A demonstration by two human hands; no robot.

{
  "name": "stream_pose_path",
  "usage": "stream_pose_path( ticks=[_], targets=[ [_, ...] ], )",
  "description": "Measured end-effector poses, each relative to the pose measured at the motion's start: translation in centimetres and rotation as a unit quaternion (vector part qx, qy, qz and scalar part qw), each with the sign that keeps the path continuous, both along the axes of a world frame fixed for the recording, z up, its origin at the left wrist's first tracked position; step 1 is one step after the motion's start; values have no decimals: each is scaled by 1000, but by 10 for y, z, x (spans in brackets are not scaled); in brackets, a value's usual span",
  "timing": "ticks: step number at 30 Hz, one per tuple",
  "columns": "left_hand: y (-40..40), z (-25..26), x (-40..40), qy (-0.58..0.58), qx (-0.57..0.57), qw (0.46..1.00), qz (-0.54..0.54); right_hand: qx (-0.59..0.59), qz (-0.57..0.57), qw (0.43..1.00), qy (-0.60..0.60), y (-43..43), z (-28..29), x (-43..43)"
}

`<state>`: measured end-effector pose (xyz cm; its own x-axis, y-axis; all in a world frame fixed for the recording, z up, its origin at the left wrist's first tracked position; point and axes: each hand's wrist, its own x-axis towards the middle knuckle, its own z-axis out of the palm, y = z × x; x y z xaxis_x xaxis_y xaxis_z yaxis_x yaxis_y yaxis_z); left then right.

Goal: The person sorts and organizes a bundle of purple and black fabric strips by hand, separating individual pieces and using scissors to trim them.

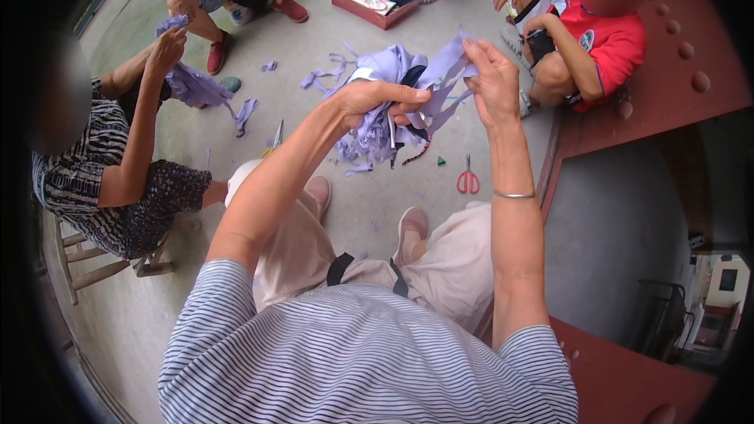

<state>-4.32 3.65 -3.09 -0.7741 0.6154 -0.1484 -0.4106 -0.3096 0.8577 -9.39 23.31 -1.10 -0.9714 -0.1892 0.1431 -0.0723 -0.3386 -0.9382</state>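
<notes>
Lavender cloth strips (443,65) stretch between my two hands above the floor. My left hand (380,100) grips the strips at their lower end, thumb on top. With thumb and fingertips, my right hand (493,79) pinches their upper ends, a little higher and to the right. Below and beyond my left hand is a bunched heap of lavender cloth (368,138), its lower part frayed into many strips. Some dark material shows among it. My forearm and hand partly cover this heap, so I cannot tell how it is supported.
Red-handled scissors (468,181) and yellow-handled scissors (275,140) lie on the concrete floor (365,235). Cloth scraps (244,115) are scattered about. Ahead stands a red box (377,12) of materials. A person at left (126,159) holds similar cloth; another in red (607,41) crouches at right.
</notes>
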Motion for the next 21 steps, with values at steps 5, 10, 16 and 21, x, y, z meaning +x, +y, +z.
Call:
stream_pose_path(
  ticks=[5,10,16,21],
  targets=[
    [-2,1,1,-6,8,999,-51,-15,-36,999,5,7,-5,-9],
    [-5,0,-2,-5,32,998,-54,33,-2,999,-23,12,-4,-11],
    [-7,3,-8,-42,107,993,35,280,14,958,66,3,7,9],
    [-6,-3,-13,-44,168,983,52,255,223,939,54,-10,8,26]
  ],
)
